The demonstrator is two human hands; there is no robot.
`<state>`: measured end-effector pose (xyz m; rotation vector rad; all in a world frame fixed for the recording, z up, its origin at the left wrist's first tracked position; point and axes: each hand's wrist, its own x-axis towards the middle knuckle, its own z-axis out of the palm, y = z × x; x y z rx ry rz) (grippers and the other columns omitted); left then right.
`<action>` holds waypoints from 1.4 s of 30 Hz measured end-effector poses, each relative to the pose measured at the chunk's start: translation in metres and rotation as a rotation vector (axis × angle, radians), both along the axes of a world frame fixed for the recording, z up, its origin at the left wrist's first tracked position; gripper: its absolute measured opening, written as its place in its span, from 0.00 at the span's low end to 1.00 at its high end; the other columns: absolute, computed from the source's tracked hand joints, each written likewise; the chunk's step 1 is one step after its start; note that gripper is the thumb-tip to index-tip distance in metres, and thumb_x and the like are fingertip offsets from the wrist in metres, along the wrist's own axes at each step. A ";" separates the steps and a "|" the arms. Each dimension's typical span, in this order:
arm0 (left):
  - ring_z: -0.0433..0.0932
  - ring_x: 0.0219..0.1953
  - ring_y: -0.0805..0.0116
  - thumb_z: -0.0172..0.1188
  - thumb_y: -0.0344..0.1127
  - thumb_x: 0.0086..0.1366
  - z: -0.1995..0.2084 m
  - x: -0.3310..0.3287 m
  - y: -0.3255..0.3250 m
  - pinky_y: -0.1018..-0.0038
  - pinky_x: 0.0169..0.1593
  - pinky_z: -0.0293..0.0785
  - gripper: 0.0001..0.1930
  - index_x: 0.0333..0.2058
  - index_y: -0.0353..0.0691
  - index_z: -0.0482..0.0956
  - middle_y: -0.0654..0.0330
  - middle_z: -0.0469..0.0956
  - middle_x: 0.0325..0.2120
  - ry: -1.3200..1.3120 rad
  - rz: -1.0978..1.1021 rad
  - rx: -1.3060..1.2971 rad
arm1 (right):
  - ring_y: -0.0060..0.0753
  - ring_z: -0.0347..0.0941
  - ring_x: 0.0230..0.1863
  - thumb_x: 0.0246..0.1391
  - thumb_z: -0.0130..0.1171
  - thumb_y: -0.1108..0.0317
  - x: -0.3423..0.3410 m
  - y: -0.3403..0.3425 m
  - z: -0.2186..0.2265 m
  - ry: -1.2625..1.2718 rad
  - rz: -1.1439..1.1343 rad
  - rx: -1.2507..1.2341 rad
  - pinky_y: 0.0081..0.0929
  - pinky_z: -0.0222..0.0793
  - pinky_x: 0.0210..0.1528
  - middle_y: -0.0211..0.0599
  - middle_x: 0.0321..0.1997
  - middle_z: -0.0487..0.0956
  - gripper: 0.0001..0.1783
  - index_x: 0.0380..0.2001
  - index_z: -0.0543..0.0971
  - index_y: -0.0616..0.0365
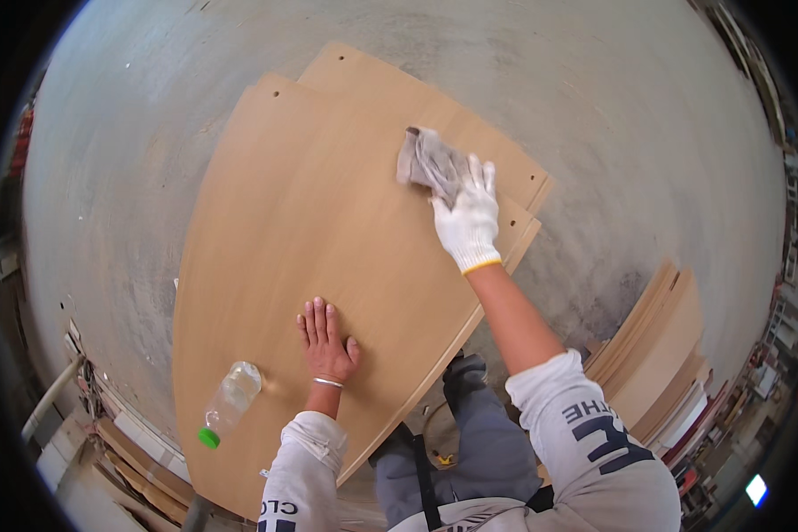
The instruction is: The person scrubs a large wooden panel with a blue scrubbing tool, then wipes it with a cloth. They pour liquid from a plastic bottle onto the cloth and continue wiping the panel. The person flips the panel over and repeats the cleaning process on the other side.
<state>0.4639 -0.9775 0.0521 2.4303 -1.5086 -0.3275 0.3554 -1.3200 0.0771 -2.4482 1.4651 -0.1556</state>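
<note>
Before me lies a large light-brown wooden panel [266, 213] with one curved edge and dark round holes near its corners. Part of a second panel [363, 75] shows beneath it at the far side. My right hand [468, 213], in a white knit glove with a yellow cuff edge, presses a crumpled grey cloth [434, 161] onto the upper panel near its far right. My bare left hand [327, 341] rests flat on the same panel, fingers stretched out. A clear plastic bottle [233, 395] with a green cap lies on its side to the left of that hand.
More wooden boards [652, 337] are stacked low at the right. Other boards [142, 461] lie at the lower left, near a pale pole [51, 399]. Grey concrete floor [638, 133] surrounds the panels. Assorted items line the far right rim.
</note>
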 end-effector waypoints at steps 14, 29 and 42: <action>0.42 0.78 0.43 0.53 0.40 0.60 0.005 -0.001 -0.003 0.47 0.78 0.35 0.43 0.72 0.33 0.50 0.44 0.47 0.76 -0.017 -0.055 0.047 | 0.53 0.54 0.76 0.51 0.69 0.59 -0.065 0.005 0.010 -0.103 -0.231 0.059 0.42 0.50 0.78 0.50 0.70 0.69 0.38 0.64 0.72 0.60; 0.42 0.78 0.42 0.49 0.41 0.62 -0.004 -0.007 -0.009 0.45 0.78 0.34 0.41 0.72 0.30 0.51 0.41 0.47 0.75 -0.036 -0.079 0.035 | 0.45 0.59 0.73 0.58 0.58 0.47 0.112 -0.010 -0.012 -0.119 0.130 -0.223 0.41 0.45 0.78 0.41 0.70 0.71 0.33 0.60 0.77 0.55; 0.43 0.78 0.41 0.50 0.41 0.61 -0.001 0.003 0.005 0.45 0.77 0.35 0.41 0.72 0.31 0.52 0.41 0.48 0.75 -0.048 -0.040 0.027 | 0.46 0.61 0.70 0.58 0.57 0.44 0.114 0.000 -0.001 -0.178 0.090 -0.162 0.40 0.49 0.74 0.40 0.63 0.74 0.32 0.55 0.81 0.57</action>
